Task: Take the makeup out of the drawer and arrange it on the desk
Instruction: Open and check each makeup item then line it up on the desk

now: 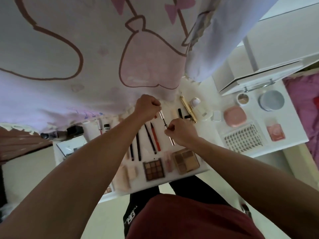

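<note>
Over the white desk [203,128] my left hand [146,106] is closed on a silver cap with a thin dark wand [163,118]. My right hand [181,131] grips the matching silver tube [171,140], its mouth at the wand's tip. Several dark and red pencils [148,142] lie in a row below the hands. Two eyeshadow palettes [154,169] [186,160] rest near the front edge, with a pink tube [168,161] between them. A gold tube [188,109], a pink compact [235,116] and a lash tray [244,140] sit to the right.
A pink-and-white printed cloth [86,57] hangs behind the desk. A white mirrored box [259,71] and a round silver tin [271,100] stand at the back right. A glass tray [70,147] and small bottles [106,128] occupy the left. My legs [181,218] are below the desk edge.
</note>
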Action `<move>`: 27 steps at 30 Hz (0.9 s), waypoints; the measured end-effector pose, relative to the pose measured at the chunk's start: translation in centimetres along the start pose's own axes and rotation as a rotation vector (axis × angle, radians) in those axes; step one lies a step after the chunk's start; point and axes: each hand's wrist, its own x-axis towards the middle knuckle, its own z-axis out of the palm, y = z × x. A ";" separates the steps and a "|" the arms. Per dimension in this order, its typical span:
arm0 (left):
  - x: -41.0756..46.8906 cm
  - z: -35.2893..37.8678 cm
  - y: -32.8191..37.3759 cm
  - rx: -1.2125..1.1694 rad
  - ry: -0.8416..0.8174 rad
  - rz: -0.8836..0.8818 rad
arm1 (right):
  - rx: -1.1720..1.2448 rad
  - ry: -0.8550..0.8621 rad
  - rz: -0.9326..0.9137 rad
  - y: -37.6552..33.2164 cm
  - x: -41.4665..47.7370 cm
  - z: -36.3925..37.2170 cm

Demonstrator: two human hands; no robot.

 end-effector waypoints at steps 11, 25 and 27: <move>2.7 1.4 -1.4 0.207 0.017 -0.045 | -0.128 -0.020 0.049 -1.4 2.2 2.2; 1.5 -0.2 -2.1 0.205 0.089 -0.036 | -0.143 0.143 0.001 0.8 1.1 -0.3; 0.4 -0.8 -2.2 0.179 0.120 -0.039 | -0.178 0.161 0.013 1.6 1.0 -0.9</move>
